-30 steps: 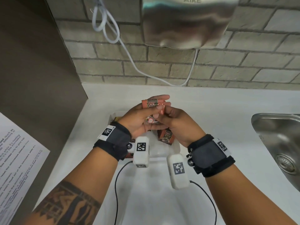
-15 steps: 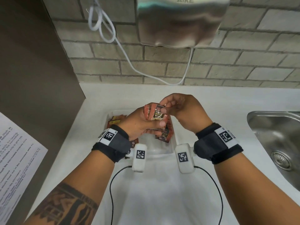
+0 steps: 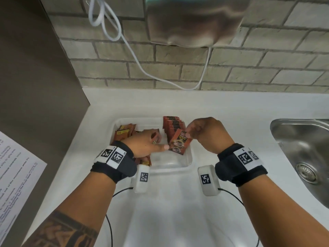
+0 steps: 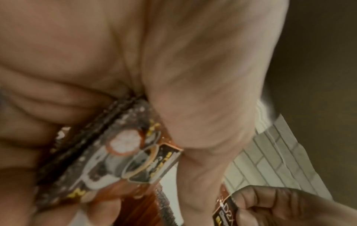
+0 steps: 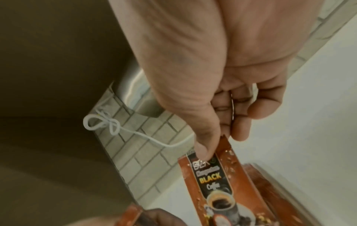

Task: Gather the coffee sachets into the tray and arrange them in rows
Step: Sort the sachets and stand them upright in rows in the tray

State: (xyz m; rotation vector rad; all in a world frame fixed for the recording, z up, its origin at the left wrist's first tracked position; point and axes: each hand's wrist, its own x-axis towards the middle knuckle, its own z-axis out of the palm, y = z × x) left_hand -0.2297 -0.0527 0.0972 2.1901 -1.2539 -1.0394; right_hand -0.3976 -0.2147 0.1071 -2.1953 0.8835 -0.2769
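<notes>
Foil packet [image 3: 179, 143] pinched by right hand [image 3: 204, 133], left hand [image 3: 145, 146] clamped on stack [image 4: 119, 152]; could slip beside row [image 3: 173, 124] under fingertips

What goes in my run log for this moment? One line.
left hand: holds sachets | right hand: pinches sachet over tray | row started

Sachets [image 3: 173, 127] in tray [image 3: 189, 158], sink [image 3: 302, 148] right

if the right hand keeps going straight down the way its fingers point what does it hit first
Most likely the row of sachets standing along the tray's right side. The right hand pinches a black coffee sachet by its top corner, so that sachet's lower edge would meet the row or the tray floor first; depth is unclear.
</notes>
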